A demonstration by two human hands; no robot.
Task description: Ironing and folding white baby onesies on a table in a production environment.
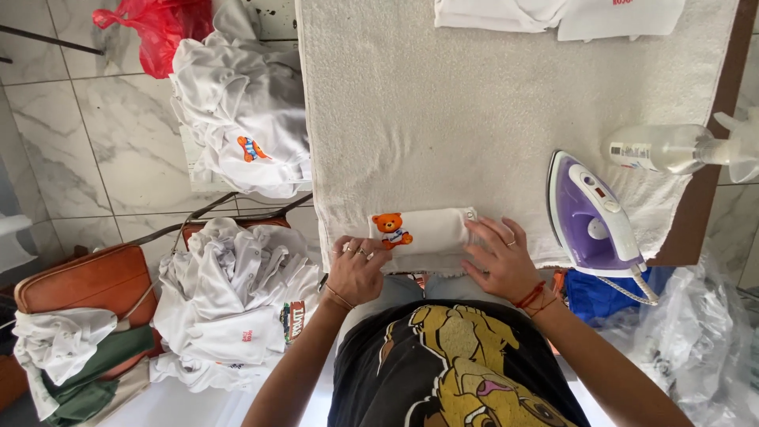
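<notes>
Both hands rest flat with fingers spread, left hand [356, 269] and right hand [500, 262], on a folded white shirt [427, 236] at the towel-covered surface's [443, 119] near edge, beside a purple iron [593, 217].

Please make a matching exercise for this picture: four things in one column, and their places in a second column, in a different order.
1. iron
2. spray bottle
3. red bag
4. folded garment with bear

a. on the floor, far left
b. under both hands
c. at the right edge of the table, beyond the iron
d. on the towel, right of the right hand

Pairs: 1-d, 2-c, 3-a, 4-b
</notes>
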